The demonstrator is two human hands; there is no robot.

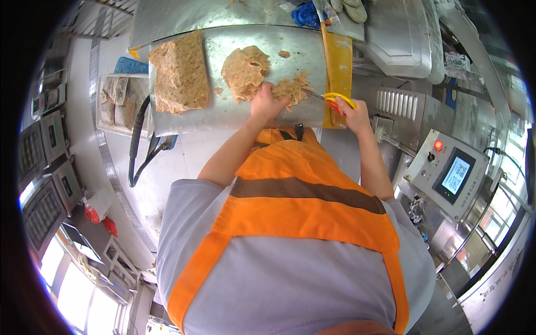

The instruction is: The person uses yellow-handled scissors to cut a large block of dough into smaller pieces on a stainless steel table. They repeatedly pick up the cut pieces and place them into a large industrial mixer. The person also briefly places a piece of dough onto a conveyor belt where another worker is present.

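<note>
My right hand (356, 115) grips scissors (335, 99) with yellow-and-red handles. Their blades point left into a ragged, torn tan piece (295, 90) on a steel worktop (234, 119). At that piece's left end, my left hand (270, 102) pinches its edge, with the fingers partly hidden. Just beyond my left hand lies a rounded lump (245, 71) of the same speckled, dough-like or minced mass; the picture does not settle which. Further left, a thick rectangular slab (180, 75) of it rests flat. A small crumb (284, 54) sits beyond the torn piece.
A yellow board (340, 63) and a long wooden handle (325, 54) border the worktop's right side. Blue plastic (307, 14) and gloves (354, 9) lie at the back. At left stand a crate of bags (121, 102) and a black bar handle (136, 138); a control panel (448, 173) stands right.
</note>
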